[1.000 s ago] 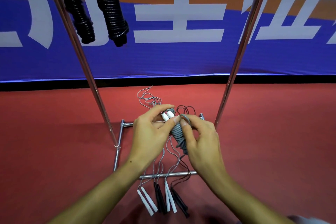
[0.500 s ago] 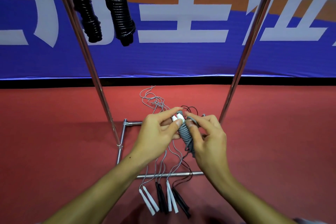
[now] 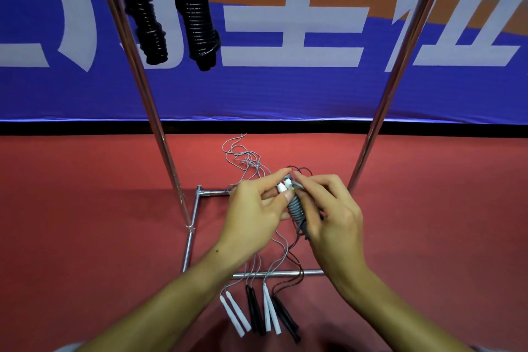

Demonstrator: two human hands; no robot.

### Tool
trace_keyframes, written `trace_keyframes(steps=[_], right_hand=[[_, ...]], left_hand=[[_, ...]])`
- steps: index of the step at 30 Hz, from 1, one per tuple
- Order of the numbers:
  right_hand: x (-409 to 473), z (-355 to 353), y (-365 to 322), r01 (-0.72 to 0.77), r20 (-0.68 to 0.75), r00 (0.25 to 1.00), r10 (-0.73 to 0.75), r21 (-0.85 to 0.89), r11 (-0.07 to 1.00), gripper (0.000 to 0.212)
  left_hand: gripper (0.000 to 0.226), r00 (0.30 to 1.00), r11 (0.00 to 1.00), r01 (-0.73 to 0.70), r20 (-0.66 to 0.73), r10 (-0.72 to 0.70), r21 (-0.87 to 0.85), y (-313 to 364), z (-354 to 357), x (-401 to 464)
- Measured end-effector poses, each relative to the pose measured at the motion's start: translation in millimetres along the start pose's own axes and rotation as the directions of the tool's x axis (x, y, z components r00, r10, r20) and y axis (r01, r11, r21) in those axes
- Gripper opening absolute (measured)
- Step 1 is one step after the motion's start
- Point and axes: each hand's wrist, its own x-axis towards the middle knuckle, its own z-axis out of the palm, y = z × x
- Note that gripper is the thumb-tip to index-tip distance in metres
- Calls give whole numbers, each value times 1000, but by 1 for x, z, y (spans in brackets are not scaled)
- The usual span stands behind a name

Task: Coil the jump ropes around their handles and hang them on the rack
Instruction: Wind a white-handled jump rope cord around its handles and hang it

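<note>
A grey jump rope [image 3: 295,208] is coiled around its two white handles, whose tips show at the top. My left hand [image 3: 254,208] pinches the handle tips between thumb and forefinger. My right hand [image 3: 328,211] curls around the coil's right side, its fingertips on the rope at the top. Two coiled black ropes [image 3: 197,17] hang from the rack's top bar at the upper left. Loose ropes lie on the floor below my hands, with white handles [image 3: 234,313] and black handles [image 3: 255,311] side by side.
The metal rack [image 3: 160,134] has two slanted uprights and a rectangular base frame on the red floor. Loose grey and black cord trails across the base towards a blue banner wall behind.
Both hands with the grey coil have shifted slightly right and up. The fingers of my right hand now press closer to the top of the coil.
</note>
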Motion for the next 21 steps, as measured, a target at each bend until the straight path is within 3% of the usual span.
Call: trace_keyframes(steps=[3, 9, 16, 18, 21], right_hand=[[0, 3, 5, -31, 25, 999, 32, -38, 999, 38], [1, 6, 0, -93, 118, 989, 84, 75, 993, 38], [-1, -3, -12, -61, 332, 936, 118, -177, 982, 52], [0, -2, -9, -123, 334, 930, 150, -102, 987, 47], [0, 2, -6, -217, 219, 958, 184, 139, 966, 39]], left_hand=[[45, 999, 999, 8, 37, -9, 38, -2, 2, -3], [45, 998, 1000, 5, 56, -4, -23, 3, 2, -7], [32, 998, 998, 2, 61, 2, -60, 5, -1, -5], [33, 998, 998, 0, 55, 3, -64, 5, -1, -5], [33, 1000, 998, 13, 27, -12, -58, 6, 0, -5]])
